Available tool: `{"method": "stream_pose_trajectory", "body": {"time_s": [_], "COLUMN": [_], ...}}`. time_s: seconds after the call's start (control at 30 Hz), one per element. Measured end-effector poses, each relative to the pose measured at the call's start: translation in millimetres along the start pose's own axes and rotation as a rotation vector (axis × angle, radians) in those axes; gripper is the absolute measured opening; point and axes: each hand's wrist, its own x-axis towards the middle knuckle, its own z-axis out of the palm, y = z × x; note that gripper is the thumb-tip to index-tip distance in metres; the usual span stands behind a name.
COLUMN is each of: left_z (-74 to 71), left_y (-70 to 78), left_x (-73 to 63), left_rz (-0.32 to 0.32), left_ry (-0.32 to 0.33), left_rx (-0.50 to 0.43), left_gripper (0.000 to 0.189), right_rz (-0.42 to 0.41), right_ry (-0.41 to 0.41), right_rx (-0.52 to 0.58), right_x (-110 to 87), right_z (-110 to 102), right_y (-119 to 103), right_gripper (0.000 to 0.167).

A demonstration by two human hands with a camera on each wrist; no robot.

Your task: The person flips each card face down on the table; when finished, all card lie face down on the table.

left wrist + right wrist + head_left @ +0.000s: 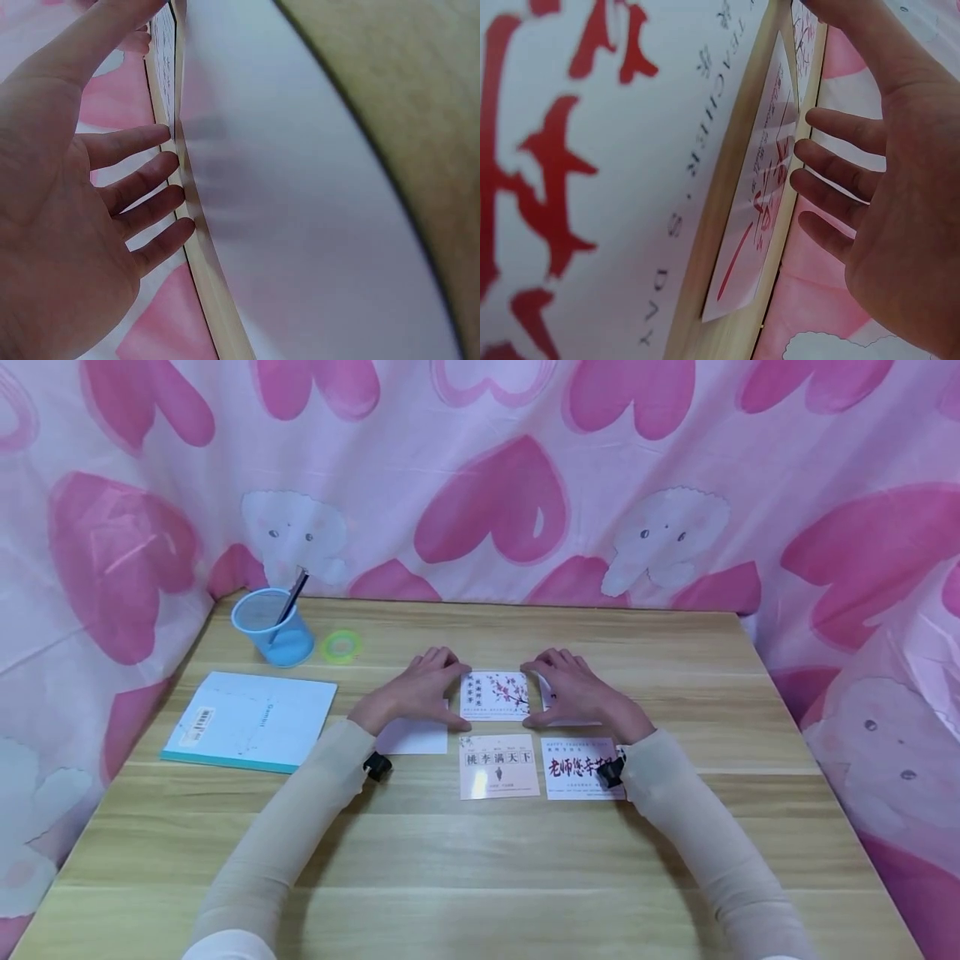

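A white card with a blossom branch and dark lettering lies flat on the table between my two hands. My left hand is at its left side, thumb by the lower corner and forefinger by the upper one. Mirroring that, my right hand is at the right side, its thumb and forefinger by the corners there. In both wrist views the other fingers extend loosely. A blank white card lies under the left hand, and a card with red writing is partly hidden by the right hand.
Nearer me lie a pale pink card and a white card with red lettering. To the left are a light-blue notebook, a blue mesh cup holding a pen, and a yellow-green ring. A heart-patterned curtain borders the table.
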Motion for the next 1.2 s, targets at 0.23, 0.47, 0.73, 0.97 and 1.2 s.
{"method": "stream_pose_trajectory", "body": {"time_s": [0.23,0.47,0.73,0.97,1.2], "left_z": [1.3,0.9,1.9,2.1,-0.5], "left_y": [-2.6,-3.6,-4.0,-2.4,-1.2], "left_x": [1.3,3.1,5.7,7.4,4.5], "left_rz": [0.004,0.013,0.008,0.027,0.029], "left_ry": [-0.001,0.013,0.016,0.034,0.049], "left_rx": [0.017,0.014,0.034,0.098,0.073], "left_gripper": [0.099,0.094,0.095,0.096,0.095], "right_rz": [-0.005,-0.009,-0.009,-0.014,-0.033], "right_ry": [0.005,0.009,0.012,0.013,0.022], "right_rx": [-0.006,0.001,-0.016,-0.006,-0.008], "right_x": [1.6,2.5,4.5,5.0,5.1], "right_z": [3.0,2.0,2.9,3.8,3.6], "right_y": [0.7,-0.7,-0.6,-0.1,0.9], "right_gripper": [0.091,0.088,0.088,0.092,0.094]}}
